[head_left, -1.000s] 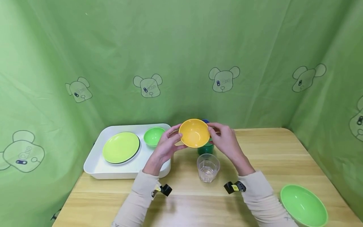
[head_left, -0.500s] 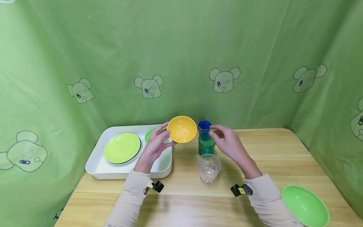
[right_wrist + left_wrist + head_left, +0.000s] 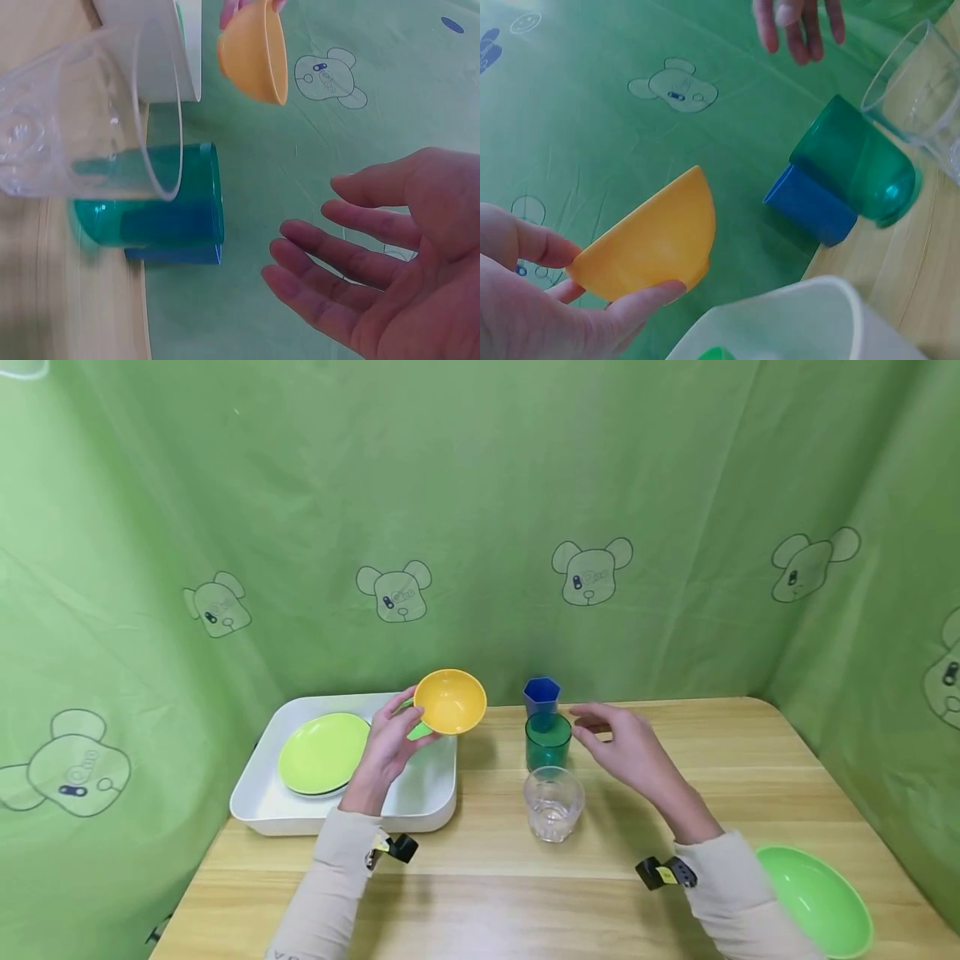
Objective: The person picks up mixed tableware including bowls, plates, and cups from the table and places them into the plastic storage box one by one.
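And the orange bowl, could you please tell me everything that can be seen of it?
The orange bowl is small and round, with a thin rim and a smooth, slightly shiny surface that looks like plastic. The wrist views suggest a low foot underneath. Its inside looks empty, and the opening faces roughly upward; whether it is slightly tilted is hard to tell. The left hand holds it at one side with fingers and thumb, in the air by the white tray. Nothing else appears to touch it.

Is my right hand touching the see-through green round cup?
Apart: the right wrist view shows a strip of green cloth between your right hand and the see-through green cup.
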Tool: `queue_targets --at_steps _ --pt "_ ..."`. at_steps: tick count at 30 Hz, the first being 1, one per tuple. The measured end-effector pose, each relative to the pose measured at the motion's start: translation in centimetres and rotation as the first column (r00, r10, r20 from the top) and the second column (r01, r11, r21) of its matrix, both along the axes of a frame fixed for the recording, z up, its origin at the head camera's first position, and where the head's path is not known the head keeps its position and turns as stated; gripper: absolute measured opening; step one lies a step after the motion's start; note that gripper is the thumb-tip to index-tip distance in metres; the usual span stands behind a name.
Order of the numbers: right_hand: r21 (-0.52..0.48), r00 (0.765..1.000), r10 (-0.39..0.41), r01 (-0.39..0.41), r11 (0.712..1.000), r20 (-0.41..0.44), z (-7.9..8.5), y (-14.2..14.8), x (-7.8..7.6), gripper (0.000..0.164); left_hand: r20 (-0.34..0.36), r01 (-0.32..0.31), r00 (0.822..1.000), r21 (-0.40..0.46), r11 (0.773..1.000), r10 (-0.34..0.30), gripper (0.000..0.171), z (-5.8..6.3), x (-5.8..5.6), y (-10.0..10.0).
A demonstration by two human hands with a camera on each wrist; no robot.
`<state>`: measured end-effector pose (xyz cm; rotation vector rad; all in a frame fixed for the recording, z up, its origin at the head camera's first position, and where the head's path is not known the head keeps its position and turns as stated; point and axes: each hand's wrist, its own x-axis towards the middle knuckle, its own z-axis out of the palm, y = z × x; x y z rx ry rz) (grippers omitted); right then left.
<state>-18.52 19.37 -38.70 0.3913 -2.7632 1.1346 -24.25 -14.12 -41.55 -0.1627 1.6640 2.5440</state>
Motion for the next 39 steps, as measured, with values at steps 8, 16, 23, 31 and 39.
queue_targets --at_steps 8,16,23,31,39 --pt "0.019 1.0 -0.011 0.012 1.0 -0.022 -0.4 1.9 0.9 0.033 0.042 -0.065 0.997 -0.022 0.998 0.065 0.054 -0.4 -0.8 -1.2" --pt "0.042 0.996 -0.042 0.045 0.998 -0.075 -0.8 3.8 2.2 0.032 0.069 -0.094 0.993 -0.068 0.993 0.099 0.054 -0.9 -1.3 -2.4" --pt "0.072 0.994 -0.045 0.052 0.996 -0.096 -1.5 6.0 2.8 0.033 0.099 -0.113 0.987 -0.122 0.986 0.125 0.053 -1.5 -1.8 -3.6" --pt "0.133 0.995 -0.065 0.075 0.988 -0.08 -2.0 9.2 3.8 0.032 0.125 -0.094 0.985 -0.178 0.979 0.118 0.051 -1.8 -2.4 -4.4" --pt "0.19 0.992 -0.091 0.105 0.976 -0.082 -3.0 13.4 4.7 0.032 0.107 -0.047 0.991 -0.288 0.956 0.081 0.047 -1.8 -2.8 -4.8"
